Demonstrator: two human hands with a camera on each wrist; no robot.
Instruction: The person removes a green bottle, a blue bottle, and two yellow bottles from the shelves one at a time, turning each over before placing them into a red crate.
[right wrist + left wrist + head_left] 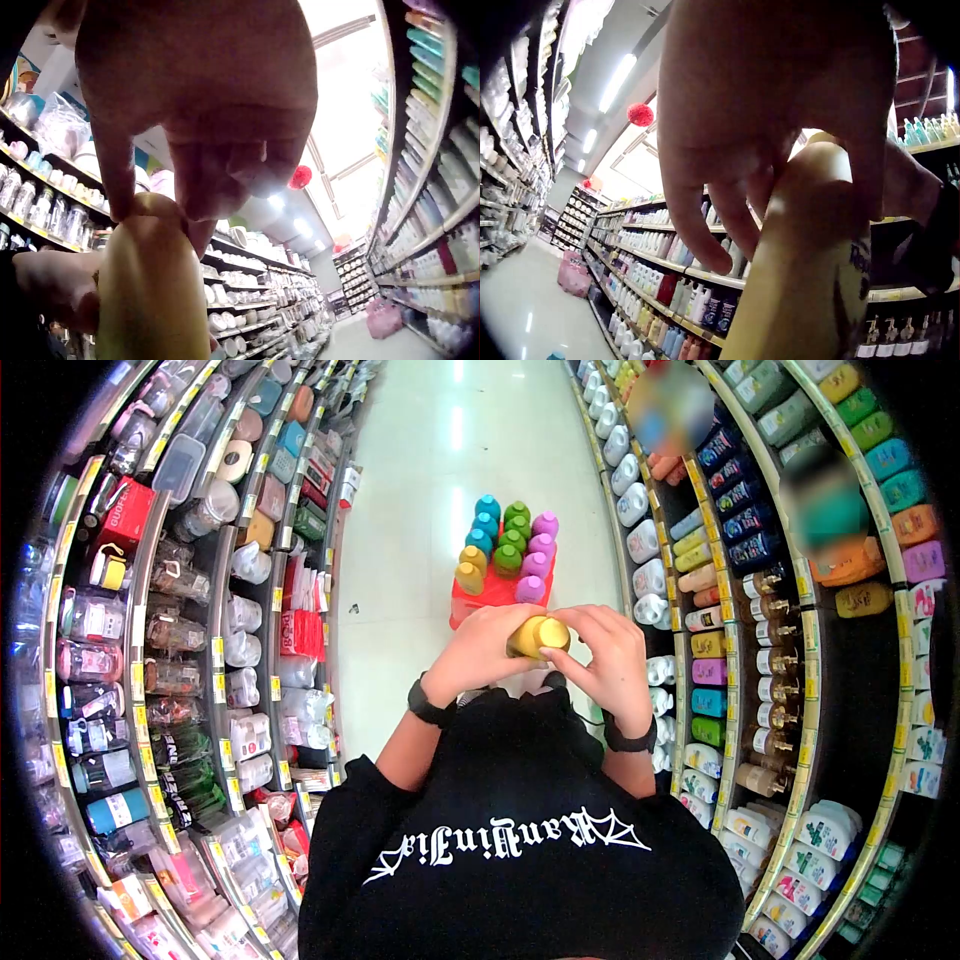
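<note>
A yellow bottle is held upright in front of my chest between both hands. My left hand grips its body from the left side. With thumb and fingers at the cap, my right hand pinches the top of the bottle. Dark lettering shows on the bottle's side in the left wrist view. Just beyond my hands, a red stand bears rows of similar bottles: yellow bottles, blue bottles, green bottles and purple bottles.
Shelves of plastic boxes and cups line the left side. Along the right run shelves of toiletry bottles, with a yellow, a purple, a blue and a green bottle in one row. A pale floor stretches ahead between them.
</note>
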